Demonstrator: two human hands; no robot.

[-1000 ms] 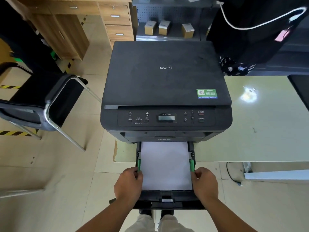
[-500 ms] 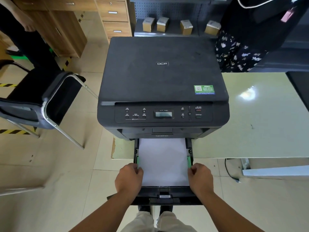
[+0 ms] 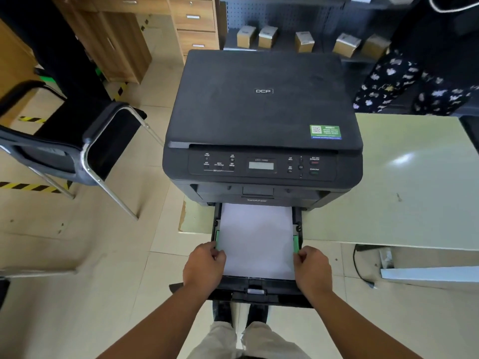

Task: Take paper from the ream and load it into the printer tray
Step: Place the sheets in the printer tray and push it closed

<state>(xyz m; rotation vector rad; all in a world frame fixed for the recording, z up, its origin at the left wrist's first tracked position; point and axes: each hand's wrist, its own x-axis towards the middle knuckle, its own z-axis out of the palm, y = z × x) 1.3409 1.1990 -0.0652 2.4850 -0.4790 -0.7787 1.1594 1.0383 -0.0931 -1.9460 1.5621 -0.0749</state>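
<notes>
On the pale table, both hands' curled fingers pinch the printer tray's side edges.

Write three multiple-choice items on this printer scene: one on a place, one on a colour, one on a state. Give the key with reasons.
1. Where does the chair stand?
A. left of the printer
B. on the table
C. behind the printer

2. What colour are the side guides in the paper tray?
A. red
B. green
C. yellow

3. How is the tray?
A. shut and flush
B. removed and on the floor
C. pulled out, with white paper in it

Key: 1 A, the chair is on the floor at the printer's left. 2 B, green tabs show at both paper edges, by the left hand and right hand. 3 C, the tray juts out from the printer's front, sheets lying inside.
</notes>
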